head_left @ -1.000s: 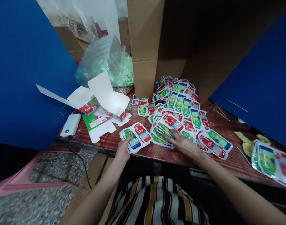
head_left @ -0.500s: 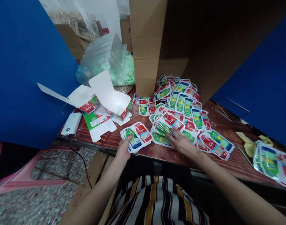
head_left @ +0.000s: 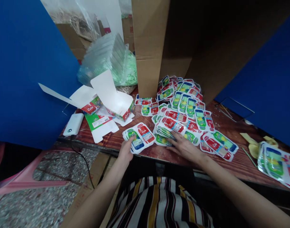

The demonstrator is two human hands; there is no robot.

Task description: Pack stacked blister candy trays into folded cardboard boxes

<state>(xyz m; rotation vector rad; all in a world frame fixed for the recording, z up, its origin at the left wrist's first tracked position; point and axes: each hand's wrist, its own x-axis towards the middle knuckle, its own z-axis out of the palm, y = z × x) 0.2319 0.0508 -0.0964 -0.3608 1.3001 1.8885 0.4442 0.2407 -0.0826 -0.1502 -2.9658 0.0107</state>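
Between the thumb and fingers of my left hand [head_left: 126,150] is a small stack of twin packets [head_left: 139,138], each with a green-and-blue half and a red half marked Cola. The stack is at the table's front edge. To its right, my right hand [head_left: 184,147] grips the lower edge of several fanned packets [head_left: 170,124] on the near side of a heap. Its fingertips are partly hidden against them. The heap of loose packets [head_left: 186,104] spreads back to a tall cardboard box.
Open printed cartons [head_left: 121,103] and a white power bank [head_left: 73,124] with a cable lie on the left of the table [head_left: 106,139]. Behind stand clear plastic trays [head_left: 106,53] and the cardboard box [head_left: 148,47]. More packets [head_left: 275,163] lie far right. Blue panels flank both sides.
My right hand has shifted slightly down, and its thumb now shows below the fingers. The packets under it lie a little lower. My left hand keeps its stack in nearly the same place.
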